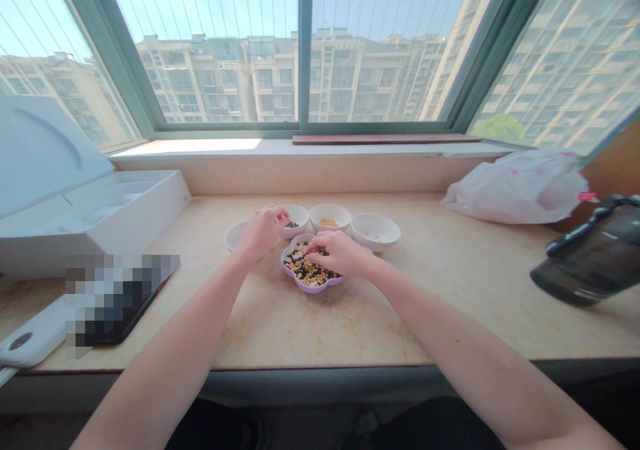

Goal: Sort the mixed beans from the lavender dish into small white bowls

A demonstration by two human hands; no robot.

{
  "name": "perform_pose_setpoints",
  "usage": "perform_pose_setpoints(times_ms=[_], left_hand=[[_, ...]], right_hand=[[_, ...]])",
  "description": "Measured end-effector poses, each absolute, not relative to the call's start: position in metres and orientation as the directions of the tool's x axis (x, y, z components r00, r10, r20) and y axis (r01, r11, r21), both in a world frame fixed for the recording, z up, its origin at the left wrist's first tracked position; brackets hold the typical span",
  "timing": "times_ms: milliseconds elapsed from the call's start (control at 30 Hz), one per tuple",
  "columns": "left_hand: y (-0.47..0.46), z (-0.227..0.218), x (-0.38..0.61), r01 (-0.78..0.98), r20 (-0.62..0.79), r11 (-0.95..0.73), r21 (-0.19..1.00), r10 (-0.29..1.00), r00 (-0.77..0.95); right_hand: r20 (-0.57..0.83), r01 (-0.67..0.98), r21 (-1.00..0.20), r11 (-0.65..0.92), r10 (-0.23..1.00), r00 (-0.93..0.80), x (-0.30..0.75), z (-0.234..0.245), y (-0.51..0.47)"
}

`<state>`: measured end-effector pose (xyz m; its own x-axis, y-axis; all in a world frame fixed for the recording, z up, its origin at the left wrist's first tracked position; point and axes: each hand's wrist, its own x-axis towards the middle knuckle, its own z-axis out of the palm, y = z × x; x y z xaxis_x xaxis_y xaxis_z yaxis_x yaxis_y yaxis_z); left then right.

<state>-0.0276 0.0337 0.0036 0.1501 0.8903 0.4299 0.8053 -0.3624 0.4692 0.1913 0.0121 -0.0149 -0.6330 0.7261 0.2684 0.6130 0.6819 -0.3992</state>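
Note:
My left hand hovers at the near-left rim of a white bowl with some black beans in it. Its fingers are drawn together; whatever is between them is too small to make out. Over a purple flower-shaped dish is my right hand, fingertips bent down to the mixed beans. Those are black, yellow and flat whitish pieces. The right fingers are pinched, with their contents hidden. A third small bowl holds yellow kernels. In the rightmost bowl lie a few pale pieces. My left hand partly covers the leftmost bowl.
An open white box stands at the left, with a pixelated dark flat object in front of it. At the right are a white plastic bag and a dark translucent jug. A window sill runs behind the counter.

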Motion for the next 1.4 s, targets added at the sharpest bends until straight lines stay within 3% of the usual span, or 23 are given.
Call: perform_pose_setpoints(times_ms=[133, 233, 567, 967, 1400], left_hand=[[0.035, 0.003, -0.026, 0.916, 0.367, -0.336, 0.221, 0.899, 0.241], [0.036, 0.003, -0.023, 0.939, 0.316, -0.324, 0.114, 0.908, 0.275], [0.033, 0.002, -0.020, 0.914, 0.326, -0.315, 0.255, 0.918, 0.226], [0.029, 0.003, -0.017, 0.910, 0.361, -0.301, 0.286, 0.913, 0.189], [0.018, 0.005, -0.016, 0.883, 0.360, -0.316, 0.348, 0.914, 0.185]], right_hand=[[0.249, 0.616, -0.357, 0.702, 0.707, -0.662, 0.189, -0.019, 0.014], [0.215, 0.630, -0.315, 0.710, 0.700, -0.681, 0.189, -0.017, 0.012], [0.155, 0.660, -0.271, 0.701, 0.708, -0.688, 0.183, -0.013, 0.002], [0.149, 0.688, -0.301, 0.660, 0.745, -0.650, 0.178, -0.016, 0.003], [0.325, 0.532, -0.483, 0.695, 0.707, -0.628, 0.183, -0.017, 0.005]])
